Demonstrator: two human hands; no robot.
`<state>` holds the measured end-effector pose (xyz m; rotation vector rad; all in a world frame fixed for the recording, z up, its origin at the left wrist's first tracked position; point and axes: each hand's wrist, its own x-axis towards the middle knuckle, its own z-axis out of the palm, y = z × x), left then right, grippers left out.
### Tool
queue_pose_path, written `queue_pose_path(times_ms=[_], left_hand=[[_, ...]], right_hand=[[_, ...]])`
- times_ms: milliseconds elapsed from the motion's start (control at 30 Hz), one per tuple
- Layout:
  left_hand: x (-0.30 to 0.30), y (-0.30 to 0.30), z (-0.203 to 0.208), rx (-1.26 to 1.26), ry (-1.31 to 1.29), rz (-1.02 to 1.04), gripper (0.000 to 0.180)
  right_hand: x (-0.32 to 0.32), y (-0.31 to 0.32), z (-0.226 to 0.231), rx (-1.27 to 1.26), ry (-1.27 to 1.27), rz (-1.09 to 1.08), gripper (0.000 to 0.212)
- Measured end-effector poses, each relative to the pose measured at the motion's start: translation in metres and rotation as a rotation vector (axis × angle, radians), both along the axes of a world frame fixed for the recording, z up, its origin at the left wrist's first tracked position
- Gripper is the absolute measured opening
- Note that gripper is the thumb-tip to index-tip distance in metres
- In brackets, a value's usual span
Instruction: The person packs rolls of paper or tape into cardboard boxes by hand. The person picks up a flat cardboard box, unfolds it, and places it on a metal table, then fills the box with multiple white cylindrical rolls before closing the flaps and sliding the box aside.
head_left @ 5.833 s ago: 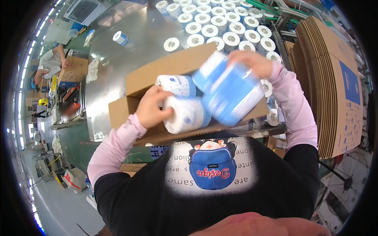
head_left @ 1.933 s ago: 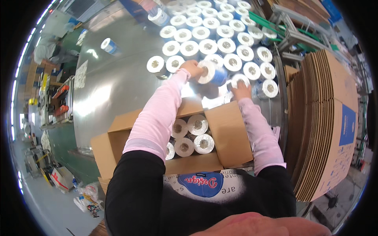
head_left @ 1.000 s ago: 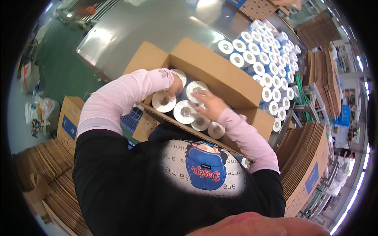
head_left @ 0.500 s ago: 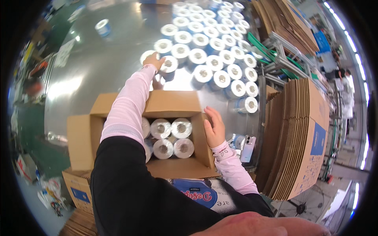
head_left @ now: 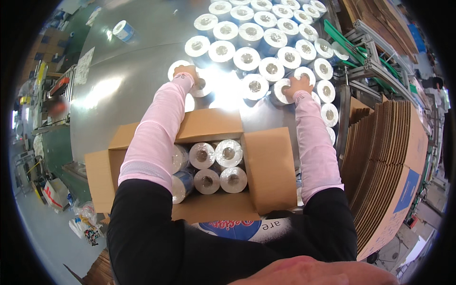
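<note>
On the metal table, my left hand point(head_left: 186, 72) is closed between two upright, plastic-wrapped white rolls with blue sides. One roll point(head_left: 175, 68) is at its left and another roll point(head_left: 204, 88) at its right; its fingertips are partly hidden. At the near edge of the large group, my right hand point(head_left: 300, 86) grips at a roll point(head_left: 279, 93) on its left, touching another roll point(head_left: 304, 72) beyond. An open cardboard box point(head_left: 209, 124) stands before me, its flaps spread out. Inside are several wrapped rolls point(head_left: 202, 156) in two rows; my left forearm covers part of the box.
More rolls point(head_left: 250, 32) crowd the far right of the table point(head_left: 137, 61). A lone roll point(head_left: 123, 31) lies tilted at the far left. Stacked flat cardboard boxes point(head_left: 380, 166) stand at the right, near a metal frame point(head_left: 351, 57) with green strips.
My right hand has moved from the box's right side forward to the rolls. The box's right flap now lies folded outward. My left hand stays at the same two rolls.
</note>
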<state>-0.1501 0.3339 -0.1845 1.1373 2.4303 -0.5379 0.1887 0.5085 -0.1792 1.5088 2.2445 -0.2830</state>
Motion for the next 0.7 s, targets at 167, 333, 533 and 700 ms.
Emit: queue_pose_path(times_ms=[167,333,533,700], left_hand=[[-0.004,-0.016,0.018,0.101,-0.166,0.006,0.052],[-0.035,-0.03,0.053,0.769,-0.426,0.169,0.045],[0.059,-0.104,0.185,1.198,-1.702,0.42,0.026],[0.142,-0.229,0.214,0.787,-1.85,0.607,0.03]], right_hand=[[0.01,-0.056,0.0,0.059,0.017,0.13,0.057],[0.083,-0.196,-0.065,0.104,0.322,0.427,0.029],[0.135,-0.216,-0.02,-0.303,0.661,-0.217,0.018],[0.127,-0.158,0.125,-0.572,2.048,-0.613,0.041]])
